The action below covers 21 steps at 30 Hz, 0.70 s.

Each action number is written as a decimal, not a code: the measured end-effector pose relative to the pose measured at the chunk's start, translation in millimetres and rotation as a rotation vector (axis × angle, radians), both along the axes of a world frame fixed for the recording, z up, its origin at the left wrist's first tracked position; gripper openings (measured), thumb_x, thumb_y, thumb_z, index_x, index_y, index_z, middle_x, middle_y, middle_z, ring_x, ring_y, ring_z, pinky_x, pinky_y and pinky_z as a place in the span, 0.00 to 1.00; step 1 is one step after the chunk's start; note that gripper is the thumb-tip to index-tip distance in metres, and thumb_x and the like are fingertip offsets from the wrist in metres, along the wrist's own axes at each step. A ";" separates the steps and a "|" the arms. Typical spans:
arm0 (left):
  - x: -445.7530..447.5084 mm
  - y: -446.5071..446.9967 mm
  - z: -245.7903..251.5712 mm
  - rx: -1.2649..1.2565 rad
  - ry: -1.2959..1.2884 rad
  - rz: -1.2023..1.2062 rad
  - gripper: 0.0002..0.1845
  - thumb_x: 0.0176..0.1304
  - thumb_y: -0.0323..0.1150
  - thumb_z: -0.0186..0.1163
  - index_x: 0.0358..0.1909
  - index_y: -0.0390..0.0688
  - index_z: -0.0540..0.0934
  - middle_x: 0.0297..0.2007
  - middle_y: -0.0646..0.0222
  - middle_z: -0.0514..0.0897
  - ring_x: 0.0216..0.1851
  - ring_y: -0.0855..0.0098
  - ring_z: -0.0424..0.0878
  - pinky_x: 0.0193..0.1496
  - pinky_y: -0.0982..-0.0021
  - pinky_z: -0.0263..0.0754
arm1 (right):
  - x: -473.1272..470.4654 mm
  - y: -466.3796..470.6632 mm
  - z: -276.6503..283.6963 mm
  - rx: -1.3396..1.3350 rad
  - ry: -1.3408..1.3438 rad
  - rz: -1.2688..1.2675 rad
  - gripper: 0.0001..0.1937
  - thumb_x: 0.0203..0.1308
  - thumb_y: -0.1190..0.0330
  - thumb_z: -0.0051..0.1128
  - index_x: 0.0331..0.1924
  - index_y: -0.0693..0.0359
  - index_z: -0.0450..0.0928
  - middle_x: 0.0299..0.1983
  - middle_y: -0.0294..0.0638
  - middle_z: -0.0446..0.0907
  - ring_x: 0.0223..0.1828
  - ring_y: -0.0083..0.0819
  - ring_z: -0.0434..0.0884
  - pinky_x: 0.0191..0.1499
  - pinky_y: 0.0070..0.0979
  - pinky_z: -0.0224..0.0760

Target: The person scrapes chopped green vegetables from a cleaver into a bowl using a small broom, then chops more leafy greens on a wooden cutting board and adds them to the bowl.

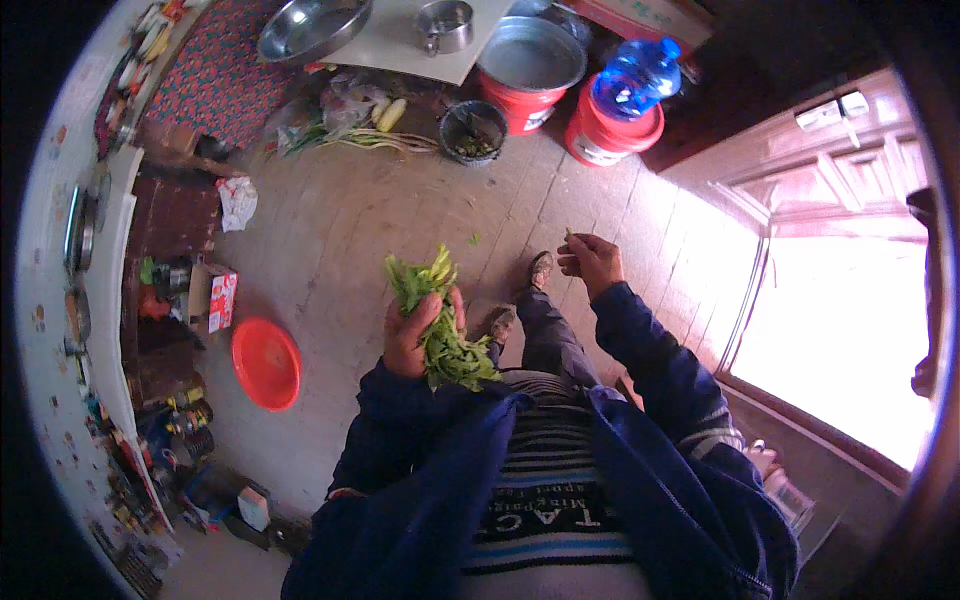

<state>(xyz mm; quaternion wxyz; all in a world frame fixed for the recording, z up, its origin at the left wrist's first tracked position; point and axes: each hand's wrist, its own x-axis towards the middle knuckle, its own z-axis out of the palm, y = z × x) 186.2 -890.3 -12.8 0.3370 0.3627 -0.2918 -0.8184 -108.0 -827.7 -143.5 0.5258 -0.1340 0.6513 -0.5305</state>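
In the head view, my left hand [411, 337] is closed round a bunch of leafy green vegetables [454, 352], whose leaves stick out above and hang below the fingers. My right hand [592, 262] is raised to the right, apart from the bunch, with a small piece of green stem [569, 232] pinched at the fingertips. A small green leaf scrap [474, 239] lies on the floor between and beyond the hands. Farther off, a dark waste basket [472, 133] holds plant scraps.
A red plastic basin [266, 364] stands on the floor at left. Long green onions [390, 140] lie beneath a table [390, 56]. Red buckets stand beyond, one bearing a metal basin [532, 54], another a blue water bottle [636, 79]. An open cardboard box [213, 300] sits left; a bright doorway is right.
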 end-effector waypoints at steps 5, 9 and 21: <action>-1.8 -11.1 14.3 -0.080 -0.193 0.250 0.17 0.68 0.41 0.57 0.48 0.37 0.76 0.30 0.63 0.80 0.26 0.72 0.77 0.29 0.70 0.74 | -41.1 -131.7 -60.8 -0.010 0.027 0.236 0.13 0.69 0.68 0.56 0.46 0.72 0.77 0.36 0.48 0.83 0.31 0.33 0.84 0.33 0.28 0.81; -31.0 -26.8 22.7 0.062 -0.177 0.409 0.17 0.68 0.39 0.56 0.52 0.38 0.75 0.35 0.63 0.81 0.31 0.71 0.80 0.30 0.70 0.76 | -68.0 -238.4 -104.6 -0.358 -0.365 0.289 0.10 0.70 0.68 0.52 0.42 0.68 0.78 0.33 0.46 0.83 0.30 0.35 0.85 0.32 0.29 0.82; -105.1 -108.0 21.2 -0.082 -0.298 0.323 0.15 0.70 0.38 0.54 0.50 0.37 0.74 0.37 0.61 0.80 0.32 0.73 0.79 0.33 0.70 0.76 | -86.9 -251.1 -100.2 0.131 -0.133 0.169 0.14 0.67 0.63 0.58 0.43 0.68 0.77 0.32 0.44 0.83 0.31 0.34 0.85 0.30 0.29 0.79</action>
